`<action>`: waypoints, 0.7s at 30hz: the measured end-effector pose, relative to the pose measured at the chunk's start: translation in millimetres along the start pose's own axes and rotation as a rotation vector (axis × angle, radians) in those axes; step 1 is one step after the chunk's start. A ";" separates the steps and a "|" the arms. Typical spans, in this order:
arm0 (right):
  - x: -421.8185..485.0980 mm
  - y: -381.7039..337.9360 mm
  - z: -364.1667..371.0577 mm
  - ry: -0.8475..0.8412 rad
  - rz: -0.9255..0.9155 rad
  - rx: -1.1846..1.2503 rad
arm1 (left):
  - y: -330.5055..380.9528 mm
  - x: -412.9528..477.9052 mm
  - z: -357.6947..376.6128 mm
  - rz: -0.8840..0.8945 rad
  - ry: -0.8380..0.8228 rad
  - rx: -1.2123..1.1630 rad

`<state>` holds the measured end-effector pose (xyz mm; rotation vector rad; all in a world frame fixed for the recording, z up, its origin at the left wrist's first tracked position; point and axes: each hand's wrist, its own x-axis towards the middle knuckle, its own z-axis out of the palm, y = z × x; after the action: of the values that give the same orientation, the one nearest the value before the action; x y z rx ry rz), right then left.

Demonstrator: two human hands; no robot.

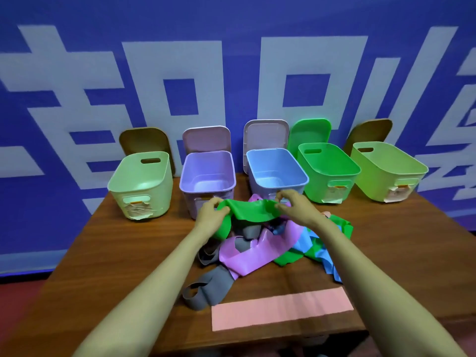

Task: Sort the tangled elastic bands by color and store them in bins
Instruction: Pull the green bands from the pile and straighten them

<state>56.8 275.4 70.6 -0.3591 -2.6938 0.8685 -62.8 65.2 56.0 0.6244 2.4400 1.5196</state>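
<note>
A green elastic band point(251, 211) is stretched between my two hands above a tangled pile of bands point(268, 248) in purple, grey, blue and green. My left hand point(211, 215) pinches its left end and my right hand point(293, 206) pinches its right end. A flat pink band point(282, 309) lies apart near the table's front edge. A grey band point(206, 288) trails out of the pile toward the front left. Five open bins stand in a row behind: pale green point(140, 186), purple point(207, 176), blue point(277, 171), bright green point(328, 168) and lime point(389, 166).
The brown wooden table point(116, 248) holds everything. Bin lids lean against the blue printed wall point(231, 60) behind each bin. Bare tabletop lies left and right of the pile. The table's front edge is close below the pink band.
</note>
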 end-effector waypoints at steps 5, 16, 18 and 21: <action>5.5 -37.7 -9.7 0.168 0.036 0.301 | 0.8 -4.5 -37.5 0.027 -0.008 -0.118; 49.6 -100.2 51.8 0.208 0.190 0.371 | -80.6 -29.2 -152.6 -0.110 -0.372 0.062; 57.5 -114.0 67.4 0.199 0.233 0.422 | -96.6 -33.7 -168.9 -0.176 -0.389 0.056; 70.4 -126.1 90.3 0.203 0.274 0.398 | -118.9 -38.2 -195.8 -0.274 -0.436 0.073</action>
<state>-58.0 151.0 89.6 -0.6899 -2.2499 1.3357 -132.8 -155.4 36.5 0.5395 2.1462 1.0637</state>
